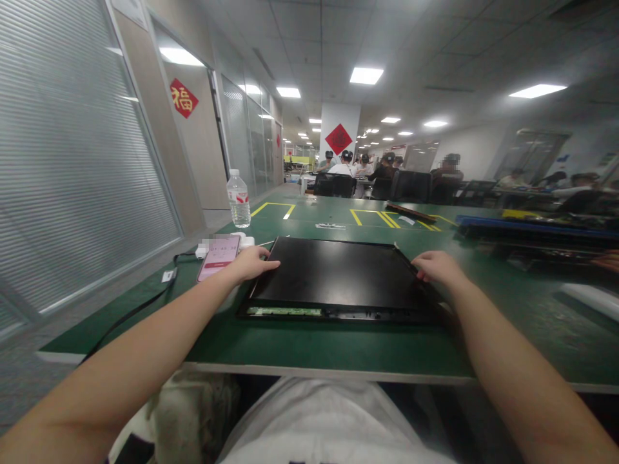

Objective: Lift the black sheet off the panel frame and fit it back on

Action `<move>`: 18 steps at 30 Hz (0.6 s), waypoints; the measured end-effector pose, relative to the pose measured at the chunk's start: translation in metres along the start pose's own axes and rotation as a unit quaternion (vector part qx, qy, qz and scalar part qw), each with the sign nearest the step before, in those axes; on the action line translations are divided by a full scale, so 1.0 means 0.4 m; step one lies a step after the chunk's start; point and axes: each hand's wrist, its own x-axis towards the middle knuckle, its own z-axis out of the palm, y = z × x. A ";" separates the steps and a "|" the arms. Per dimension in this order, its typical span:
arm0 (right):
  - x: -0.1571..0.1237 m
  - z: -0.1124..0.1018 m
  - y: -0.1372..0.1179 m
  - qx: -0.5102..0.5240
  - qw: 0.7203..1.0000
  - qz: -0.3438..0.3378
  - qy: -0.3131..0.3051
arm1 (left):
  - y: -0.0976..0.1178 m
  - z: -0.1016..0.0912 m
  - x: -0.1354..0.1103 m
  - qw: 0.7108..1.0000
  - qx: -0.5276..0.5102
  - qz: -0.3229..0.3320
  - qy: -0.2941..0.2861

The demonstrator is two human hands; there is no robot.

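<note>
On the near part of the green table (309, 351) lies the black panel (338, 277), flat, its near edge showing a pale green strip (284, 311). The left hand (251, 263) rests on the panel's left edge with the fingers stretched flat. The right hand (438, 267) curls over its right edge, gripping it, so the panel seems to be held steady from both sides. Just left of the panel lies a phone (218, 258) with a pink screen, its digits too blurred to read. Further beyond the panel's left corner stands a water bottle (238, 200); its red label is unreadable. Behind the panel are yellow tape marks (372, 218); far to the left, on the wall, a red sign (183, 98) reads "福".
</note>
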 end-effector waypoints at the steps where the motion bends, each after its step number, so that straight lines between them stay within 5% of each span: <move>1: -0.001 -0.001 -0.001 0.001 1.000 0.002 -0.001 | -0.002 0.001 0.001 1.000 0.007 0.003 -0.001; 18: 0.016 0.005 0.017 0.037 0.999 0.003 -0.009 | -0.027 0.023 0.013 1.000 -0.028 0.008 -0.010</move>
